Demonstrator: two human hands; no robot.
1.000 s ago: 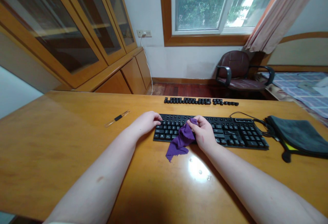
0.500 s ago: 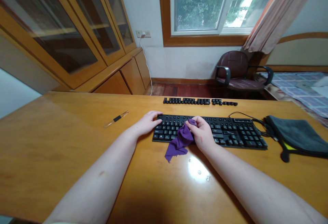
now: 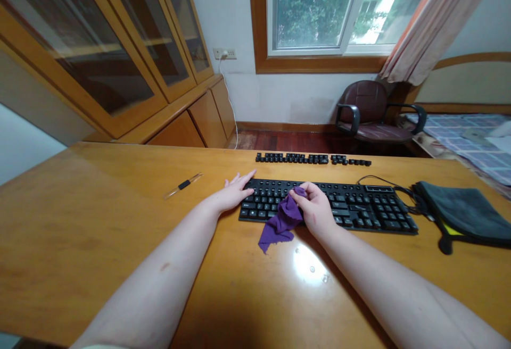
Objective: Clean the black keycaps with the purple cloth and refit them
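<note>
A black keyboard (image 3: 361, 208) lies on the wooden desk, its top rows of keycaps gone so that bare switches show. My left hand (image 3: 233, 193) rests at the keyboard's left end, fingers spread, with the thumb over its corner. Above the middle of the keyboard my right hand (image 3: 317, 210) pinches a purple cloth (image 3: 281, 224). The cloth hangs over the keys and its ragged lower end reaches the desk in front. Part of the keyboard's middle is hidden by the cloth and hand.
Loose black keycaps (image 3: 295, 158) stand in rows along the desk's far edge. A keycap puller (image 3: 183, 184) lies to the left. On the right are a coiled cable (image 3: 411, 200) and a dark grey pouch (image 3: 463, 208). Beyond the desk stands a chair (image 3: 369, 109).
The fingers of my left hand have straightened and spread at the keyboard's corner. My right hand and the purple cloth have stayed almost in place.
</note>
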